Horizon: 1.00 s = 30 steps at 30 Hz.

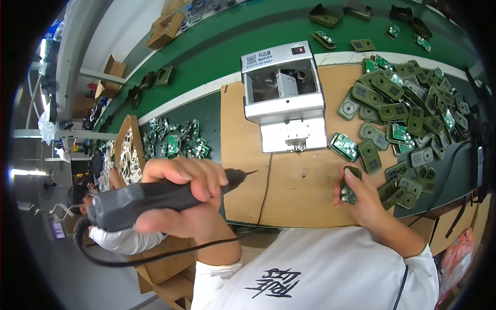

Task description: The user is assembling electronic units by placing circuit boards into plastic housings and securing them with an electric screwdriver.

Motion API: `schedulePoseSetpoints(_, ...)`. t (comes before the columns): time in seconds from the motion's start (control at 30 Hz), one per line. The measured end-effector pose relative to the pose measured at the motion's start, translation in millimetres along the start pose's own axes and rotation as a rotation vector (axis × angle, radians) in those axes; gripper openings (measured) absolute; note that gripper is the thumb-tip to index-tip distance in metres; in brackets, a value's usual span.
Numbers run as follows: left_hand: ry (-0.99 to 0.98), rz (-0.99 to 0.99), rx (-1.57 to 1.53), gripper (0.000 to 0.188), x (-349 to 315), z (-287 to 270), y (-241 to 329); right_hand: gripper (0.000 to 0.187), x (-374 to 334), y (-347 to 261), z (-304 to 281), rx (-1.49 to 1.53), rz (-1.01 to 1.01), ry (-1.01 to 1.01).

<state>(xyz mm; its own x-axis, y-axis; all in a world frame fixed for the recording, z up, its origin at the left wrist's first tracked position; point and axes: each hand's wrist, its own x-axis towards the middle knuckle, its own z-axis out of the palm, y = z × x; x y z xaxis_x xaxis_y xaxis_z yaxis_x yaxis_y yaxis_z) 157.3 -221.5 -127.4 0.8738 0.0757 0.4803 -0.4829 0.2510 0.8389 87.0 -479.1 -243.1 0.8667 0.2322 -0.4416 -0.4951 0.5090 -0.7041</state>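
Observation:
My left hand is wrapped round a black electric screwdriver, its thin bit pointing right over the cardboard sheet. A black cord loops from its back end beneath my forearm. My right hand grips a small olive-green casing with a circuit board, thumb pressed on its upper end. Ahead, between the hands, stands a silver screw feeder with an open window on top and a bright front ledge. Right of the feeder spreads a heap of olive-green casings, some with green boards in them.
Under the feeder lies a brown cardboard sheet. Loose circuit boards are piled at left, beside a carton of small pale parts. More casings sit on the green bench behind. Another person in a white shirt is at far left.

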Motion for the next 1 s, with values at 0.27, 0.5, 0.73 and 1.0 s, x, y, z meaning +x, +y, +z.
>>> schedulePoseSetpoints(0.27, -0.061, -0.1, 0.221, 0.076, 14, 68, -39, 0.037, -10, 7, 12, 0.034, 0.184, -0.062)
schedulePoseSetpoints(0.5, -0.233, -0.227, -0.078, 0.07, -4, 69, -14, 0.055, -12, -1, 8, 0.175, 0.16, -0.082)
schedulePoseSetpoints(0.73, -0.457, -0.036, -0.324, 0.043, -6, 72, 27, 0.062, -9, -8, 21, 0.16, 0.214, -0.118)
schedulePoseSetpoints(1.0, -0.624, -0.135, -0.312, 0.03, -19, 67, 18, 0.062, -15, -12, 28, 0.152, 0.246, -0.162)
